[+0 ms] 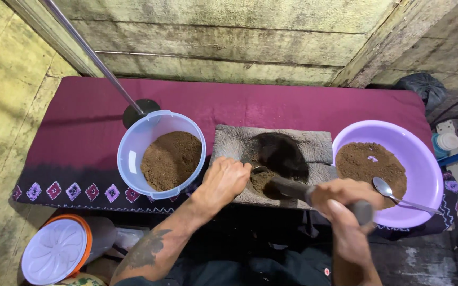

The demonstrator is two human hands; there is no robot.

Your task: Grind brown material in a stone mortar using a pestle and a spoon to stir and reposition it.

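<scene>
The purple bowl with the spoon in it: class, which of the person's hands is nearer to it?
The right hand, gripping the dark pestle, sits just beside the purple bowl, by its near rim. The left hand rests on the stone mortar, farther away, nearer the clear tub.

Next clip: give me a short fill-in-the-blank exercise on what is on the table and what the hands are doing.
1. The right hand grips a dark stone pestle whose tip rests in the hollow of the grey stone ____.
2. A metal spoon lies in the ____ plastic bowl of brown powder.
3. The left hand rests on the slab's ____ edge.
4. The clear plastic tub holds brown ____.

Missing words: slab; purple; left; powder
</scene>
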